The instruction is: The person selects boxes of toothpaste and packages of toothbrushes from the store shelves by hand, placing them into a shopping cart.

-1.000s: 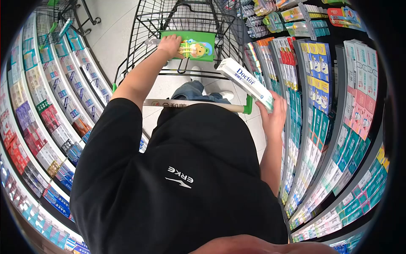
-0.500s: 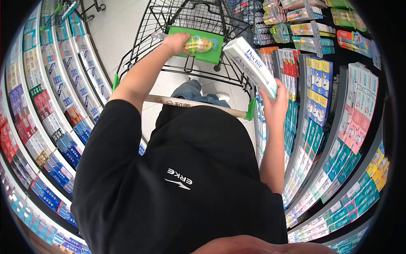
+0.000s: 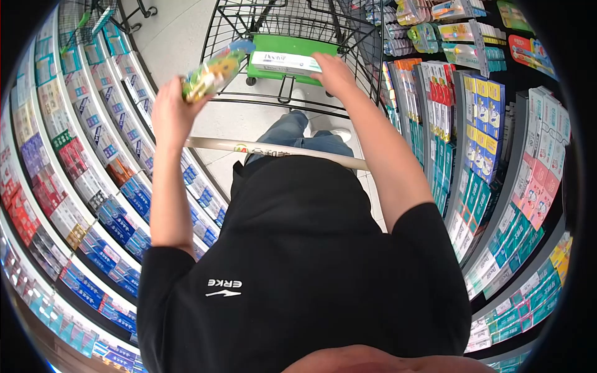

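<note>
My right hand grips one end of a white toothpaste box with blue "Doctor" lettering, which lies across the green seat panel of a black wire shopping cart. Over on the left, a colourful children's toothbrush pack with a yellow animal figure is held up in my left hand, fingers closed round its lower end. The pack is tilted and slightly blurred, beside the green panel. Nearest to me runs the cart's pale push bar.
Shelves of boxed toothpaste curve along the left. On the right, more toothpaste boxes stand below hanging toothbrush packs. My jeans and white shoes show beneath the cart, on pale floor tiles. Another cart stands at upper left.
My left hand has lifted the toothbrush pack off the green panel and moved it left towards me. My right hand has brought the toothpaste box leftwards from the right side onto the panel.
</note>
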Available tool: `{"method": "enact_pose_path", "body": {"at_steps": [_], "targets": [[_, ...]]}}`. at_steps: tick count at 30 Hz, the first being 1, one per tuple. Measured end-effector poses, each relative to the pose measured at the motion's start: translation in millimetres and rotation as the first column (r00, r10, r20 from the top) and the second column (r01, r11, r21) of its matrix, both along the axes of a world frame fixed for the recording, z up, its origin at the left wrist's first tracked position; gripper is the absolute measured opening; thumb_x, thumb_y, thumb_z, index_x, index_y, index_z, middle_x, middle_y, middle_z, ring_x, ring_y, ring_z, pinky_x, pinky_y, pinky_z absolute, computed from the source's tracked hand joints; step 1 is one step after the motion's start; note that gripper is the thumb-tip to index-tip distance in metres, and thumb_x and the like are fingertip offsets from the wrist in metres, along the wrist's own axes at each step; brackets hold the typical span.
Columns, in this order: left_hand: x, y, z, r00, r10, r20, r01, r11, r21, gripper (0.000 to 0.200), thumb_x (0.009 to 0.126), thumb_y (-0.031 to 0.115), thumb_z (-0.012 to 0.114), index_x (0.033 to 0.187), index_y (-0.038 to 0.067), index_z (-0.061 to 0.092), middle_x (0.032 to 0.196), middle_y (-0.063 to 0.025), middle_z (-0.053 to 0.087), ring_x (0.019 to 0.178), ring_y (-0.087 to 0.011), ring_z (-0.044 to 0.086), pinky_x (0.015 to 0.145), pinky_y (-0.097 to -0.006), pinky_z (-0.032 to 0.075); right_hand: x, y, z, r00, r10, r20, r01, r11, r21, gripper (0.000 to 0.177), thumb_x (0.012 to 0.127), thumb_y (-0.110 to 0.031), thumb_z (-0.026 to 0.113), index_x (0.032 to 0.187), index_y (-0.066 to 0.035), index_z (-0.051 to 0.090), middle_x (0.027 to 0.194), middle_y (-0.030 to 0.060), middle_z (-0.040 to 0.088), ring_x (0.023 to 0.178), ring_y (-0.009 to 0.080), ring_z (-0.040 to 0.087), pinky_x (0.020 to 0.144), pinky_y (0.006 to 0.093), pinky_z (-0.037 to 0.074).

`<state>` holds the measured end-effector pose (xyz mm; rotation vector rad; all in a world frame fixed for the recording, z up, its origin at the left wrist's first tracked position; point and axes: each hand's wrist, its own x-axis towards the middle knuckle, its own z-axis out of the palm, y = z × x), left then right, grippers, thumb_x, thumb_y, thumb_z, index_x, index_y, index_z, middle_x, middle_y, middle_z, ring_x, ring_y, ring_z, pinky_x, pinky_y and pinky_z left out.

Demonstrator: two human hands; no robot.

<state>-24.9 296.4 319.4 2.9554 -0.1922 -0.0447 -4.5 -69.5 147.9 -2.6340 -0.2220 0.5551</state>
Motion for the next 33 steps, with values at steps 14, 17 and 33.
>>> {"method": "enact_pose_path", "body": {"at_steps": [14, 17, 33], "targets": [[-53.8, 4.1, -40.1, 0.982, -0.082, 0.168, 0.092, 0.994, -0.053, 0.044, 0.069, 0.019, 0.093, 0.103, 0.008, 0.068, 0.095, -0.0096, 0.069, 0.093, -0.0323, 0.065, 0.084, -0.0449, 0.051, 3.2, 31.5, -28.4, 0.903, 0.336, 0.269, -0.219, 0.896, -0.387, 0.068, 0.097, -0.008, 0.059, 0.162, -0.02, 0.043, 0.171, 0.0102, 0.035, 0.152, 0.0321, 0.042, 0.123, 0.0466, 0.038], [-33.8, -8.6, -37.9, 0.986, -0.128, 0.105, 0.135, 0.989, -0.064, 0.043, 0.071, 0.023, 0.092, 0.103, 0.008, 0.068, 0.095, -0.0089, 0.069, 0.094, -0.0318, 0.066, 0.085, -0.0443, 0.051, 4.3, 29.6, -6.9, 0.915, 0.262, 0.307, -0.159, 0.934, -0.321, 0.065, 0.098, -0.01, 0.059, 0.161, -0.019, 0.045, 0.171, 0.0094, 0.036, 0.15, 0.0314, 0.044, 0.122, 0.0464, 0.039], [125.7, -137.5, -162.0, 0.638, -0.689, -0.344, 0.63, 0.724, -0.281, 0.068, 0.081, 0.046, 0.088, 0.131, 0.01, 0.061, 0.113, -0.0146, 0.074, 0.107, -0.0365, 0.07, 0.091, -0.0468, 0.057, -149.9, -39.2, 106.0, 0.93, -0.208, 0.302, 0.155, 0.969, 0.192, 0.038, 0.102, -0.021, 0.067, 0.137, -0.007, 0.063, 0.126, 0.0121, 0.07, 0.119, 0.0333, 0.064, 0.103, 0.0447, 0.051]]}}
